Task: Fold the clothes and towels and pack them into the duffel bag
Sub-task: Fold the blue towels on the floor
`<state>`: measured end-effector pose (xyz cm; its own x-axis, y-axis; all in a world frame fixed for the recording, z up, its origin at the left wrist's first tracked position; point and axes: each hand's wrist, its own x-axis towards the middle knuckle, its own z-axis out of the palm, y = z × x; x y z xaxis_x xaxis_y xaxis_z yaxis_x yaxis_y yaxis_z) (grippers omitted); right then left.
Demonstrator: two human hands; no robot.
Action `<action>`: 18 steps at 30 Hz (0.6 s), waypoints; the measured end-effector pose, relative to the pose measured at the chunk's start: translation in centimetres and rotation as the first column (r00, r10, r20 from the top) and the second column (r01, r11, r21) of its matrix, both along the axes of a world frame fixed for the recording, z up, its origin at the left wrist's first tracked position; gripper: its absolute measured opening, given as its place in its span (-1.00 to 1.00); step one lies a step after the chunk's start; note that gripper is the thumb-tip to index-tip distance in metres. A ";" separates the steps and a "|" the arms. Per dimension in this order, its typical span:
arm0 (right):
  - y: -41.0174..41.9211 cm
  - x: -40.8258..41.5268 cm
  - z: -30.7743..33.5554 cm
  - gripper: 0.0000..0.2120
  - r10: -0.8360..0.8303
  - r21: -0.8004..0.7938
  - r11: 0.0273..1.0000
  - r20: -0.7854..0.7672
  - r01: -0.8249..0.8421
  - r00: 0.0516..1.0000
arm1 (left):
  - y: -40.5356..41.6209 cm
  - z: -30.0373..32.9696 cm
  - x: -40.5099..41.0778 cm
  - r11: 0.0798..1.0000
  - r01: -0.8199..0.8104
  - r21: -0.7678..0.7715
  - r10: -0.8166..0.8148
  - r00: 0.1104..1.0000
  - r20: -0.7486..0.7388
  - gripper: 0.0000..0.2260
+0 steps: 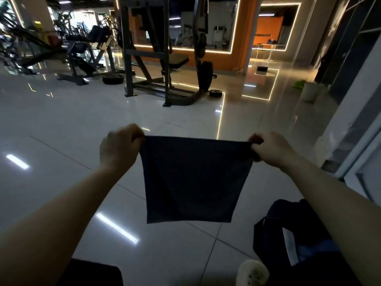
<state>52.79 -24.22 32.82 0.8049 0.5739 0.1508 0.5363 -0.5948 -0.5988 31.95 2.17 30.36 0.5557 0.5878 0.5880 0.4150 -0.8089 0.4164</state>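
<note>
Both of my hands are pinched shut on the top corners of a dark grey rectangular cloth [189,178], so each grip holds fabric: my left hand [118,146] at the upper left corner, my right hand [270,147] at the upper right. Between them the top edge is pulled taut and nearly level, and the cloth hangs flat in the middle of the frame, its lower edge free above the floor.

From largest to smallest: the glossy pale tiled floor [61,124] fills most of the view and mirrors strips of ceiling light. Across the upper middle stands a tall dark metal gym rack [144,58] with a padded bench inside it, in front of an orange wall edged with glowing light strips. More dark exercise machines [82,48] crowd the upper left.

In the lower right, partly under my right forearm, lies the dark navy duffel bag [274,230] with a white strip on it; I cannot tell whether it is open. Just left of it, at the bottom edge, shows a small fluffy cream object [252,272].
</note>
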 end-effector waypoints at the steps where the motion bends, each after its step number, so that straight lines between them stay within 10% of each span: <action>1: -0.2 0.0 0.6 -0.90 -0.010 0.094 0.996 0.041 0.006 0.999 | -0.3 0.6 -0.1 1.000 -0.005 0.004 0.005 0.996 0.085 -0.90; 4: -0.6 -0.4 1.1 -0.89 -0.043 0.162 0.986 0.038 0.037 0.998 | -0.6 0.5 -0.6 1.000 0.003 0.007 -0.003 1.000 0.015 -0.91; 7: -0.7 -0.7 -0.4 -0.85 -0.024 -0.103 0.994 -0.003 0.023 1.000 | -0.7 -1.0 -1.2 0.997 0.033 0.077 -0.014 0.972 -0.236 -0.89; 12: 0.5 -0.8 0.6 -0.86 -0.041 -0.001 0.999 0.430 0.046 0.902 | 0.8 0.5 -1.3 0.997 0.011 -0.080 -0.009 1.000 0.023 -0.90; 18: 1.4 -0.6 -0.8 -0.83 0.081 -0.332 0.943 0.248 0.006 0.965 | 1.7 -1.4 -1.0 0.980 0.019 -0.198 -0.047 0.989 -0.140 -0.93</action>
<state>52.22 -22.87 32.01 0.7413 0.6550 0.1466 0.6702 -0.7106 -0.2142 30.91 3.85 28.95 0.6467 0.6635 0.3762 0.4563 -0.7318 0.5062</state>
